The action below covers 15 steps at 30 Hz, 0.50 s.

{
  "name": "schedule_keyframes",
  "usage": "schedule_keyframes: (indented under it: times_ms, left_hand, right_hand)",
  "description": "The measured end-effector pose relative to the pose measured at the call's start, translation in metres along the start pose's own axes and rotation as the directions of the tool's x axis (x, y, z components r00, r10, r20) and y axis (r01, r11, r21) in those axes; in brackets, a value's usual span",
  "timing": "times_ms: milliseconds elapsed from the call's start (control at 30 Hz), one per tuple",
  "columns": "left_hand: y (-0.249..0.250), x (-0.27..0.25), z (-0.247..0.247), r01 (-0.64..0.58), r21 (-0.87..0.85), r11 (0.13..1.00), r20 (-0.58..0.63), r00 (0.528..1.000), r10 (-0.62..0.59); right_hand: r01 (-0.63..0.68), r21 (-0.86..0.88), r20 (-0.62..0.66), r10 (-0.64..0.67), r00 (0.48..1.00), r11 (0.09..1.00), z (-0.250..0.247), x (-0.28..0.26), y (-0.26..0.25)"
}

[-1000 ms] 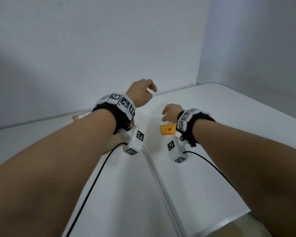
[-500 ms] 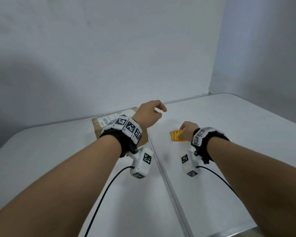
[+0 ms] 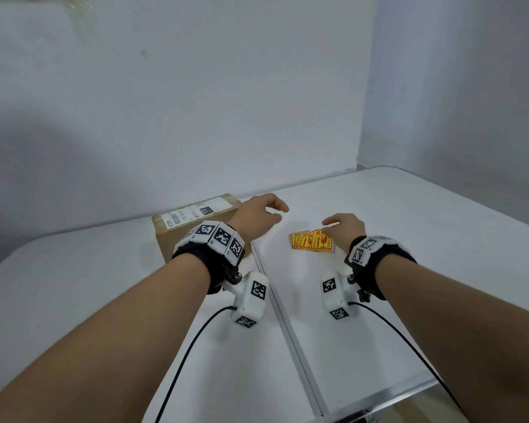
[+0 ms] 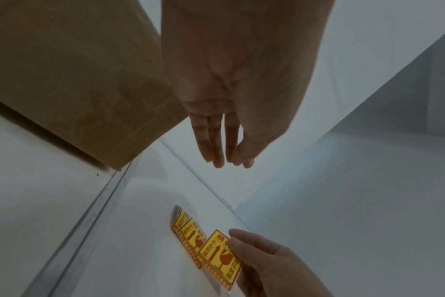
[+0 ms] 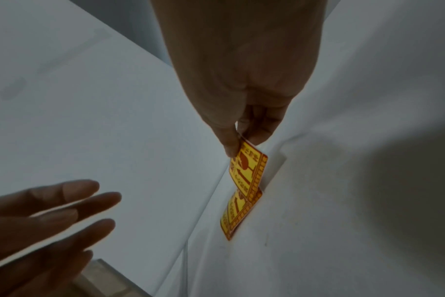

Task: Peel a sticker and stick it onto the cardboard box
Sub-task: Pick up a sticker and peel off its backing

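Note:
A brown cardboard box with a white shipping label stands on the white table, left of the centre seam. A small pile of yellow-and-red stickers lies to the right of the seam. My right hand pinches the top sticker by its corner between thumb and fingers, tilting it off the pile. My left hand hovers beside the box's right end with its fingers straight and relaxed, holding nothing. The same box fills the upper left of the left wrist view.
A metal seam runs down the table between my arms. White walls close the back and right sides. Black cables trail from both wrist cameras over the table. The table's near edge shows at lower right.
The view has tilted so the box and stickers show fully. My right hand came down on the sticker pile and lifted the top sticker by its corner. My left hand stayed beside the box.

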<state>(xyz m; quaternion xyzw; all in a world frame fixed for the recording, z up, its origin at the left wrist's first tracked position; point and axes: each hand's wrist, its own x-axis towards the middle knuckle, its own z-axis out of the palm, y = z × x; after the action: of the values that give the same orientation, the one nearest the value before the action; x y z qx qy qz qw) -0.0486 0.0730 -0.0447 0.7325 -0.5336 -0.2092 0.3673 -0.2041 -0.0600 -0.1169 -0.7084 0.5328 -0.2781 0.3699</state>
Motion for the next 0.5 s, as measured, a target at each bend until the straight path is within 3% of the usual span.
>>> schedule_keyframes:
  times_ms: [133,233,333,500]
  left_hand:
    - [-0.003,-0.002,0.004,0.027,-0.102,0.994,0.008,1.0,-0.027]
    - [-0.005,-0.006,0.006,0.07,-0.272,0.96,0.01,0.998,-0.07]
    - [-0.011,-0.015,-0.003,0.169,-0.388,0.906,0.042,0.985,-0.166]
    - [-0.039,-0.047,-0.022,0.309,-0.493,0.813,0.106,0.949,-0.296]
  right_hand:
    - [0.006,0.129,-0.072,0.004,0.997,0.992,-0.004,-0.003,-0.001]
    - [0.085,0.272,-0.047,-0.075,0.996,0.958,0.0,-0.012,-0.014]
    - [0.139,0.351,0.102,-0.185,0.978,0.926,0.013,-0.03,-0.031]
    - [0.207,0.35,0.339,-0.33,0.881,0.914,0.045,-0.066,-0.057]
